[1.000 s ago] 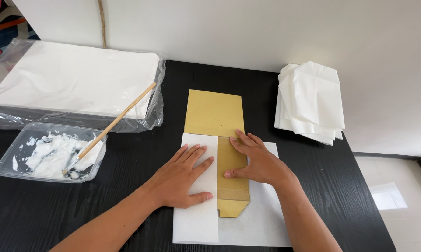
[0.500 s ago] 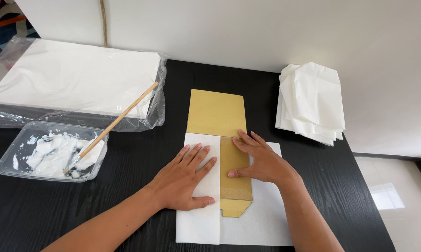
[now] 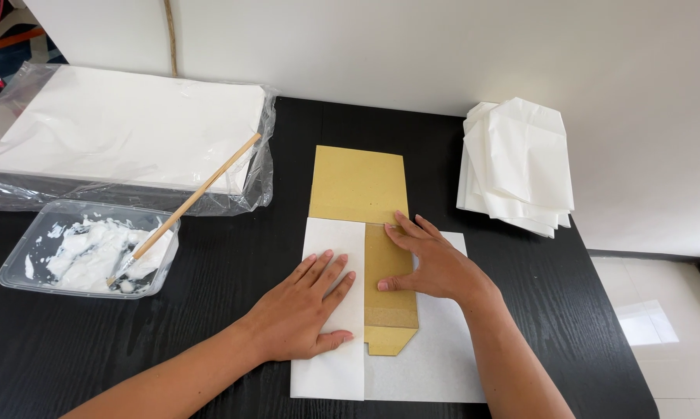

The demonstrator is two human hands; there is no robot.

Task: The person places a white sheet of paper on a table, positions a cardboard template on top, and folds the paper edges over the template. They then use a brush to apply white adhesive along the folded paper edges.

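A tan cardboard template (image 3: 358, 186) lies lengthwise on a white paper sheet (image 3: 435, 365) on the black table (image 3: 210, 310). The sheet's left side is folded over the cardboard as a white flap (image 3: 330, 240). My left hand (image 3: 303, 306) lies flat on that flap, fingers spread. My right hand (image 3: 431, 260) presses flat on the bare cardboard beside the flap's edge. Neither hand grips anything.
A clear plastic tray of white paste (image 3: 86, 252) sits at the left with a wooden-handled brush (image 3: 187, 206) leaning in it. Behind it lies a plastic-wrapped stack of white sheets (image 3: 125, 128). A pile of folded white paper bags (image 3: 517, 163) rests at the right near the table's edge.
Both hands have stayed pressed on the fold, my left hand sliding slightly along the flap. The view has shifted a little.
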